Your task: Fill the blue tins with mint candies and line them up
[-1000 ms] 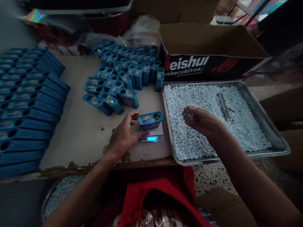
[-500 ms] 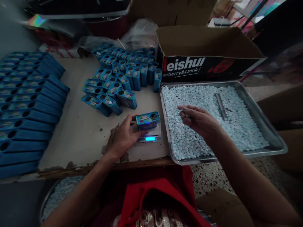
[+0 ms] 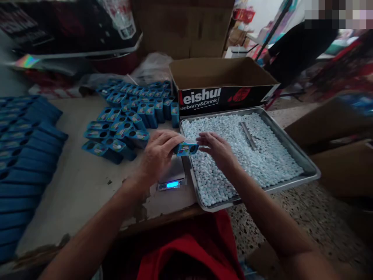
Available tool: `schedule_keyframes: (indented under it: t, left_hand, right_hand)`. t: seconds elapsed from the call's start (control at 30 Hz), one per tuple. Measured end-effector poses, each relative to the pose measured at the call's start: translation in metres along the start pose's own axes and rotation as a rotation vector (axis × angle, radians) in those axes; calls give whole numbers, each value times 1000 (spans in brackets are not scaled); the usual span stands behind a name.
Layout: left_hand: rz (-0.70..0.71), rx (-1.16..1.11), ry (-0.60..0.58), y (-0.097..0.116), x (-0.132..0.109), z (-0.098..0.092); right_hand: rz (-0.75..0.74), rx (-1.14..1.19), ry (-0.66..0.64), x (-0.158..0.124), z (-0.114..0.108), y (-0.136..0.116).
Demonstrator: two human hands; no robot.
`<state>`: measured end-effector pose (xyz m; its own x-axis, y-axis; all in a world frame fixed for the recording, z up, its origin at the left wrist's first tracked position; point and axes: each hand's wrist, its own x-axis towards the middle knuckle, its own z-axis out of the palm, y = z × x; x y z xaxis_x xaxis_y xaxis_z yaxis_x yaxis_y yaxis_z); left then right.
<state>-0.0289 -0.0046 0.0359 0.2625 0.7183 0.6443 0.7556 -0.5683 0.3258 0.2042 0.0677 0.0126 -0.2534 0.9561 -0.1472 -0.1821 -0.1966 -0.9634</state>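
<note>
A small blue candy box (image 3: 186,149) with a round hole in its end is in the grip of my left hand (image 3: 159,151), lifted over the scale and tilted toward the tray. My right hand (image 3: 217,149) is just right of the box's hole, over the tray's left part, with fingers stretched and apart and nothing visible in them. Pale blue and white candies (image 3: 210,182) fill the metal tray (image 3: 310,175) beneath it. Below my left hand sits a small digital scale (image 3: 171,175) with a lit blue display.
Several blue boxes stand grouped (image 3: 150,114) behind the scale, and long rows of blue boxes (image 3: 32,175) line the left. A metal strip (image 3: 247,136) lies on the candies. Behind the tray is an open carton (image 3: 201,99). A person in dark clothing (image 3: 303,50) is at the far right.
My left hand has lifted the candy box off the scale and tipped it rightward. My right hand has come closer to it, and its pinched fingers have opened. The camera view has shifted.
</note>
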Motion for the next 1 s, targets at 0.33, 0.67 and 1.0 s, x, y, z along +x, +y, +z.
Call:
schedule_keyframes:
  t: [0.33,0.67,1.0]
  left_hand:
    - [-104,2,61,-8,33,38]
    - [-633,-318,94,-8,-24,18]
    - [76,190,121,20,19,17]
  right_hand:
    - [570,706,-178,15,2,3]
    - [323,368,-121,9,1,9]
    - [392,535,-188,9,15,12]
